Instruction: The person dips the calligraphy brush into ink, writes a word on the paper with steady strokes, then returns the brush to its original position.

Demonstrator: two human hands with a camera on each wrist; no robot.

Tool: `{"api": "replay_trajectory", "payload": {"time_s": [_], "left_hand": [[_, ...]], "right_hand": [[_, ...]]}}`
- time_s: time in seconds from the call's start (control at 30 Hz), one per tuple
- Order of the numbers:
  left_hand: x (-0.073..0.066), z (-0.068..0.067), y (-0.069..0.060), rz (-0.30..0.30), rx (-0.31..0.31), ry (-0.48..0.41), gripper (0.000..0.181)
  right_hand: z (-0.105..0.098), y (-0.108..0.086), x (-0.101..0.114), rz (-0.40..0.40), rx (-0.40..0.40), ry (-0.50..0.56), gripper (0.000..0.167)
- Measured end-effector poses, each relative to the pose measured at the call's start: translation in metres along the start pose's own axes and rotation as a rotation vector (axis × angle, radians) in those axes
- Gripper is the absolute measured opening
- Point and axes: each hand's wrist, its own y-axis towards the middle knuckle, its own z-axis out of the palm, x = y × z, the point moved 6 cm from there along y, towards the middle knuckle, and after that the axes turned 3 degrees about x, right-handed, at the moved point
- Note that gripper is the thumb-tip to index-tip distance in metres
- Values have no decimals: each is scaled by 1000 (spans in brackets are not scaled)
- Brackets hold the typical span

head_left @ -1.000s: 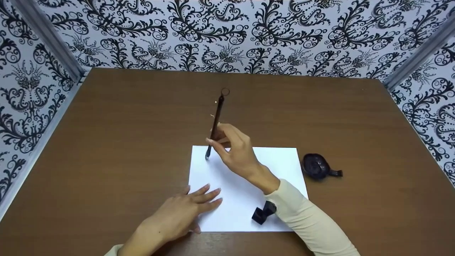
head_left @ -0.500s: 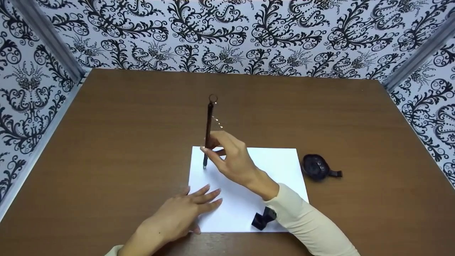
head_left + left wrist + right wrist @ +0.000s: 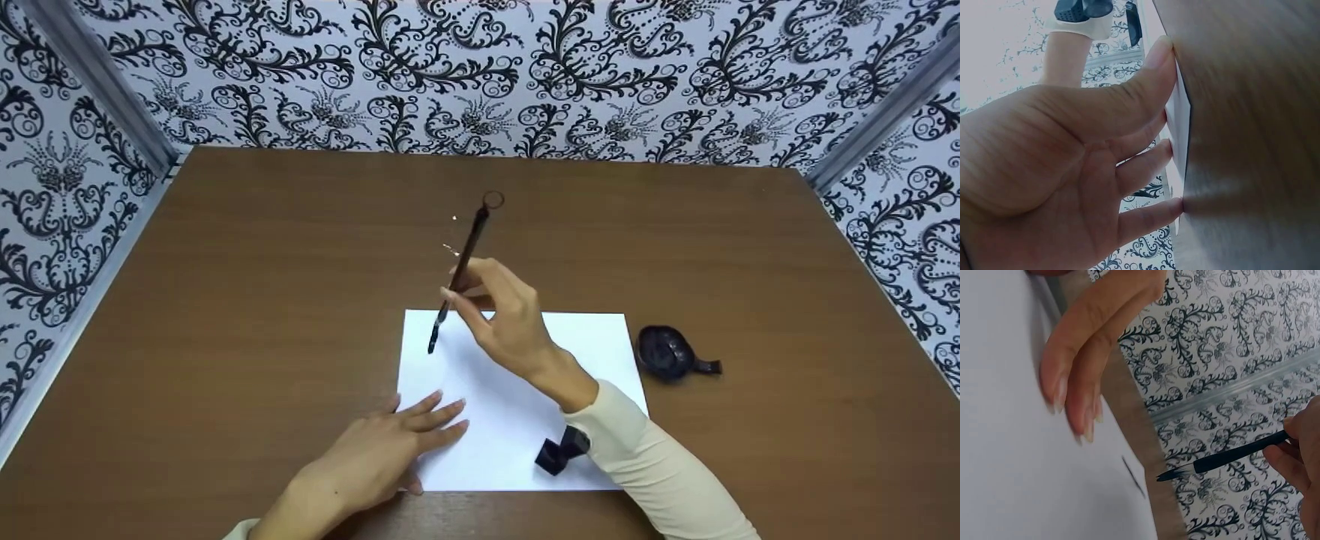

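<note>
Visibly, the slim dark brush (image 3: 471, 241) has black-tipped bristles (image 3: 1180, 473).

- The counter (image 3: 262, 262) has a brown wood-grain top, and its far edge meets the back wall (image 3: 450, 75).
- White wallpaper with black scrolls and flowers covers the back wall, the left wall (image 3: 45, 217) and the right wall (image 3: 911, 247).
- A grey strip (image 3: 103, 82) lines the left corner; a similar band (image 3: 889, 116) lines the right.
- Pale trim (image 3: 87, 307) follows the counter's left side.
- Bright glare washes out some wallpaper in the left wrist view.
</note>
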Motion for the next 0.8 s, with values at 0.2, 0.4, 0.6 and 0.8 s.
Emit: {"api": "replay_trajectory", "payload": {"time_s": [0.2, 0.4, 0.6, 0.8], "left_hand": [[0, 0, 0, -7, 4, -4, 80], [0, 0, 0, -13, 12, -20, 80], [1, 0, 1, -19, 22, -29, 79], [1, 2, 1, -24, 30, -28, 80]], "right_hand": [[2, -5, -12, 5, 5, -18, 23], [3, -6, -15, -5, 22, -33, 23], [3, -7, -18, 6, 21, -25, 22], [4, -7, -19, 38, 36, -17, 22]]}}
